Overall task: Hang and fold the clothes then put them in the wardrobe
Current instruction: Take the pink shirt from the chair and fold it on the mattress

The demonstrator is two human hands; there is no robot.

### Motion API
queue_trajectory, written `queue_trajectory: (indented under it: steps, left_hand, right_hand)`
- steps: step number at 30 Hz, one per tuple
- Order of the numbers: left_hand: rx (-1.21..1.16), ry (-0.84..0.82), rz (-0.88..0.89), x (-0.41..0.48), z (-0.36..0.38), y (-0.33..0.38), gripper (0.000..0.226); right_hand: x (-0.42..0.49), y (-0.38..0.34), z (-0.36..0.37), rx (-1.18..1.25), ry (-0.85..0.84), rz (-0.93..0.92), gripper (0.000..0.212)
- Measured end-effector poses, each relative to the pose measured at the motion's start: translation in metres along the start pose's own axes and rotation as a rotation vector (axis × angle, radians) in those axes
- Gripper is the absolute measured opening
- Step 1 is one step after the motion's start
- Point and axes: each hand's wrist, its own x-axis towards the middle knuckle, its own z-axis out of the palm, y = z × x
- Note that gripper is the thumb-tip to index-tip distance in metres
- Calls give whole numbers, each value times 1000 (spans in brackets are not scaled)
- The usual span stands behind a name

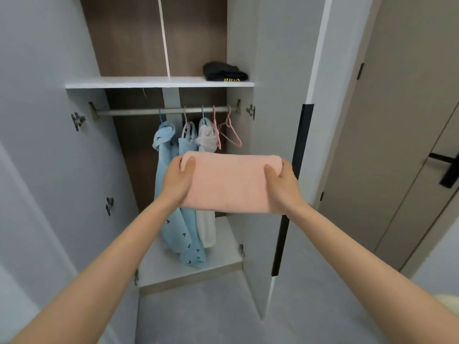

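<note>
both hands [229, 181] gripping folded pink towel [229, 184] by its ends, before open wardrobe [159, 82]

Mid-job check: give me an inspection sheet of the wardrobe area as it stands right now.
Surface: white shelf with a dark folded garment at its right end; wardrobe floor below the hanging clothes.
Job's things: folded pink cloth held out before the hanging clothes; blue garments and a pale garment hang on the rail.
Clutter: empty pink hangers at the rail's right end.
Hands: left hand and right hand each grip an end of the cloth, thumbs on top.
Cables: nothing seen.
Surroundings: room door with a black handle, at right.
</note>
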Motion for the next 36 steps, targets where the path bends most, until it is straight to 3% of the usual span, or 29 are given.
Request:
queue_trajectory:
  steps: [10,18,23,26,36]
  left_hand:
    - [41,142,71,95,-9,28,30]
    - [45,232,53,171,-11,49,37]
    - [93,265,90,229,-25,55,19]
    - [144,282,89,268,-39,56,35]
    - [223,271,161,429,-92,23,39]
  right_hand:
    - [110,-43,28,99,-58,-112,44]
    - [199,-67,58,209,-85,-119,46]
    - [256,-89,89,273,-48,-132,44]
    - [288,-101,113,312,-23,-140,42]
    - [406,-132,224,315,-79,-171,39]
